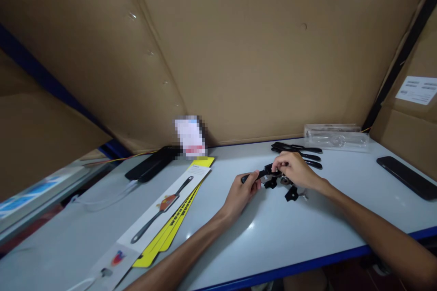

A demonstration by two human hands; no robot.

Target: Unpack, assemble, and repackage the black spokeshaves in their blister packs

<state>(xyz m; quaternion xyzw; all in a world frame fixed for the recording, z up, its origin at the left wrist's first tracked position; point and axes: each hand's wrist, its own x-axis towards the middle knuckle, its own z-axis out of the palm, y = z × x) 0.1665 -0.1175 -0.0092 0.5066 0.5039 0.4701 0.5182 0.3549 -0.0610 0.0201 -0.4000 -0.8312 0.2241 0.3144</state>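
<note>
- Both hands meet over the middle of the pale table (341, 218), working on a small black handled tool (262, 173) held just above the surface.
- Left hand (243, 193) is closed around the tool's handle end, thumb on top, steadying it level.
- Right hand (294, 169) pinches the tool's head with curled fingertips; what exactly it grips there is too small to tell.
- To do this well, I'd judge the left grip needs to stay firm and low, so the right fingertips can work without the tool twisting.
- Small black parts (291, 193) lie just beside the right hand, touching the table.
- Both forearms reach in from the near edge, wrists roughly straight, elbows out of view.
- Spare black utensils (297, 151) lie behind the hands; printed packaging cards (164, 213) sit well left, a dark phone (406, 176) far right.
</note>
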